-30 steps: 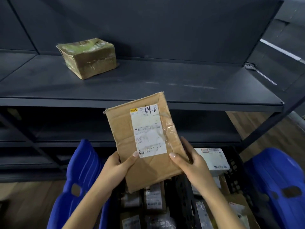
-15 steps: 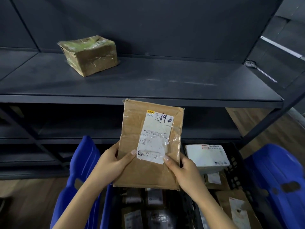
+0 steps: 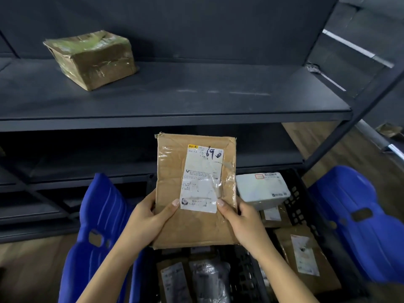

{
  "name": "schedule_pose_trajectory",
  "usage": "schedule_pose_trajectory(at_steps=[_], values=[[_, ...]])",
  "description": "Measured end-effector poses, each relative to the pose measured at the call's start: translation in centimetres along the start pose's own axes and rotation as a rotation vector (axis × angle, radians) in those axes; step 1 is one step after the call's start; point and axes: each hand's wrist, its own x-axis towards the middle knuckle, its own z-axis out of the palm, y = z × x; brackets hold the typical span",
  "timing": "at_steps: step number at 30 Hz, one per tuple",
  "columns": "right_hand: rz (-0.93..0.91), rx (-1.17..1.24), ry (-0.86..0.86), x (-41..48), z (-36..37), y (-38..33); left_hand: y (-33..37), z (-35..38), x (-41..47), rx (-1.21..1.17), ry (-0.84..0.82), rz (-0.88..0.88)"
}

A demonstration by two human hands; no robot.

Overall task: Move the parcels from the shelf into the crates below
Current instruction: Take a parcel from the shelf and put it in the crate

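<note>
A flat brown cardboard parcel (image 3: 170, 217) with a white label marked "69" is held upright in front of the shelf, above the crates. My left hand (image 3: 145, 221) grips its lower left edge, thumb on the front. Gripping the lower right edge is my right hand (image 3: 246, 224), its thumb by the label. A second parcel (image 3: 94, 59), a taped brown box, sits at the left of the dark shelf (image 3: 196, 101). Below, black crates (image 3: 299, 200) hold several parcels, among them a white box (image 3: 261, 190).
Blue crate flaps stand open at the left (image 3: 98, 226) and at the right (image 3: 358, 224) of the crates. Lower shelf levels lie dark behind them. A slanted shelf post (image 3: 358, 110) runs down the right side over wooden floor.
The held parcel has turned from tilted left to nearly upright and has come lower and closer over the crates. Both hands have kept their grip on it.
</note>
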Motion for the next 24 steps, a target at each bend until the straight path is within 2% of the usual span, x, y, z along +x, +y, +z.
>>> schedule_pose_trajectory(at_steps=[10,17,24], values=[[0.080,0.021,0.152,-2.9,-7.3,4.5,-0.5,8.0,-0.8,-0.046,-0.143,-0.023],[0.093,0.017,0.101,-3.3,-16.9,8.2,-1.1,18.0,-1.1,0.000,-0.129,-0.040],[0.103,-0.101,0.024,-3.0,-26.4,12.2,-2.4,28.6,-2.3,-0.017,-0.059,-0.134]])
